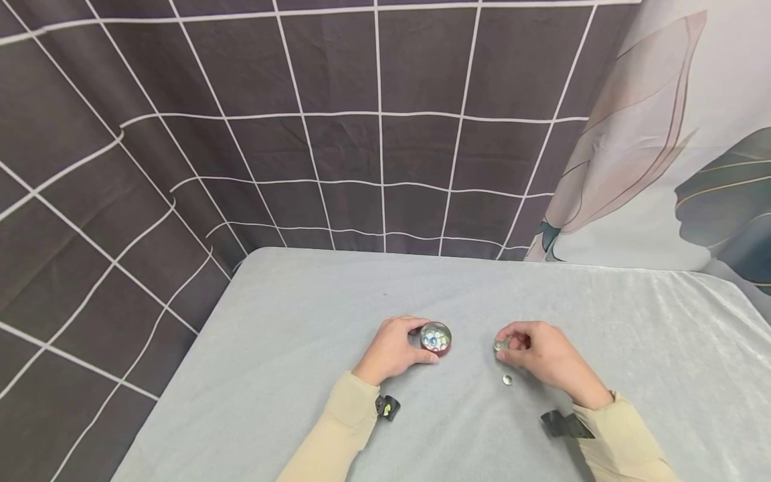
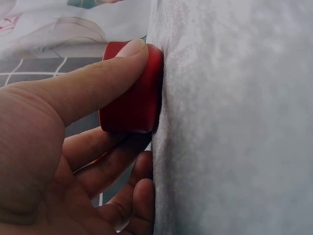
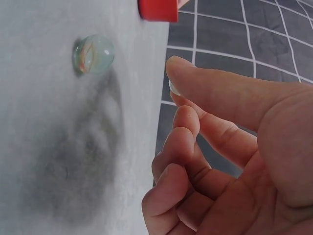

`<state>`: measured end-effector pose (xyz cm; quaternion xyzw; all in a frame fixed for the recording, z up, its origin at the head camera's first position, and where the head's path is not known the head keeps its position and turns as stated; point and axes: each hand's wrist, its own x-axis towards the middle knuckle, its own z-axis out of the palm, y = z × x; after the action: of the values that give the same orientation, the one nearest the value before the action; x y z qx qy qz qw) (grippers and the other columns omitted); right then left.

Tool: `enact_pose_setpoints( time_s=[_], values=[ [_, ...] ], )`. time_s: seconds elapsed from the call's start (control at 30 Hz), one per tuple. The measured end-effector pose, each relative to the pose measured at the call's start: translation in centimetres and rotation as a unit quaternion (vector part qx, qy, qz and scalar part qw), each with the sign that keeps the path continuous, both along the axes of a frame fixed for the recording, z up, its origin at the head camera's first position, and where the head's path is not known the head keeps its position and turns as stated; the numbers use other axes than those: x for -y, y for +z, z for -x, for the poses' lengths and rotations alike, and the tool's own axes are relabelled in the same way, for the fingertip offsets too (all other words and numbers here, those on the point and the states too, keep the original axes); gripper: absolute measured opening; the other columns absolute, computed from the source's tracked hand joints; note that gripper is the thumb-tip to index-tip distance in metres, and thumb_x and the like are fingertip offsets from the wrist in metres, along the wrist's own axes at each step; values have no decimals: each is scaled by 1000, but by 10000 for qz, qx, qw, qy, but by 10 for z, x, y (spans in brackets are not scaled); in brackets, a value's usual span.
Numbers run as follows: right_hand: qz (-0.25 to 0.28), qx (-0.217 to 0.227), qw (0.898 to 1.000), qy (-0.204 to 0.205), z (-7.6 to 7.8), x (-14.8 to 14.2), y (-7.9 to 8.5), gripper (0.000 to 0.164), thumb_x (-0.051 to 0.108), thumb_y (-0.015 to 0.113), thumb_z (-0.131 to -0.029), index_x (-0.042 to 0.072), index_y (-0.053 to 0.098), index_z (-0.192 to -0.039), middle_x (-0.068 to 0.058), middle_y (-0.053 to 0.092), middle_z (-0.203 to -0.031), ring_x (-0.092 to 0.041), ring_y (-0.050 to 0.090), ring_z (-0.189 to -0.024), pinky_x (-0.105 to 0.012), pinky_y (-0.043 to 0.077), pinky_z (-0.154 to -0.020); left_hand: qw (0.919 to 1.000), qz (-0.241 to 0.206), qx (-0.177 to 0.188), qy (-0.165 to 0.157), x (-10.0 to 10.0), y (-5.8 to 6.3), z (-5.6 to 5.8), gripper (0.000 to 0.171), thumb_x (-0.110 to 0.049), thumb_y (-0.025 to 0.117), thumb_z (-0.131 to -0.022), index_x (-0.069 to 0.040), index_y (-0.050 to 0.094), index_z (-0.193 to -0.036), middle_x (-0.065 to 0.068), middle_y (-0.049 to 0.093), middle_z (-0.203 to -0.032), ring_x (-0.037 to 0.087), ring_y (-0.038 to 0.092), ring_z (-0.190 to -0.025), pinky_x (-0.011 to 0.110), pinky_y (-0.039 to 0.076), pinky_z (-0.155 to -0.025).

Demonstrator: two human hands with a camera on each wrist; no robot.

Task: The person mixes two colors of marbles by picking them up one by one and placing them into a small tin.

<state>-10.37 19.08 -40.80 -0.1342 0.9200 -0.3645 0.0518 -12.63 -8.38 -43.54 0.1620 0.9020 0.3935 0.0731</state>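
My left hand [image 1: 394, 348] grips a small round red container [image 2: 131, 107], thumb on one side and fingers round the other. The container stands upright on the grey-white cloth, and several glass marbles [image 1: 434, 339] show inside its round top. Over to the right, my right hand [image 1: 539, 348] pinches a clear glass marble [image 1: 499, 345] between thumb and forefinger, raised above the cloth; the thumb mostly hides it in the right wrist view. Another clear marble [image 3: 98, 54], with an orange swirl inside, lies on the cloth just below that hand.
A grey-white velvety cloth [image 1: 289, 348] covers the table. Behind and to the left hangs a dark curtain [image 1: 337, 147] with a white grid. A pale curtain [image 1: 632, 194] with a leaf print hangs at the back right.
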Motion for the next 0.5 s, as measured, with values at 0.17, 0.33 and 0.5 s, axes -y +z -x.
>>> enact_pose_setpoints(
  time_s=[0.17,0.33,0.5],
  values=[
    [-9,22,10000,-24,0,4,1,13,11,80,-81,11,73,-92,8,56,-68,-5,48,-61,-24,41,-55,10000,46,-16,9,0,0,0,58,-25,92,-73,-14,71,-126,3,68,-127,25,58,-124,40,44,-109],
    [32,41,10000,8,1,9,0,12,11,79,-82,11,74,-92,8,56,-68,-5,48,-60,-24,42,-55,10000,86,-10,0,0,-1,0,58,-26,91,-74,-14,71,-126,3,68,-127,26,58,-124,40,44,-108],
    [74,15,10000,12,2,14,0,12,12,80,-82,11,74,-92,8,56,-68,-6,48,-61,-24,41,-56,10000,90,10,19,0,-2,0,58,-27,91,-74,-14,71,-127,4,68,-128,26,57,-125,40,43,-109]
  ],
)
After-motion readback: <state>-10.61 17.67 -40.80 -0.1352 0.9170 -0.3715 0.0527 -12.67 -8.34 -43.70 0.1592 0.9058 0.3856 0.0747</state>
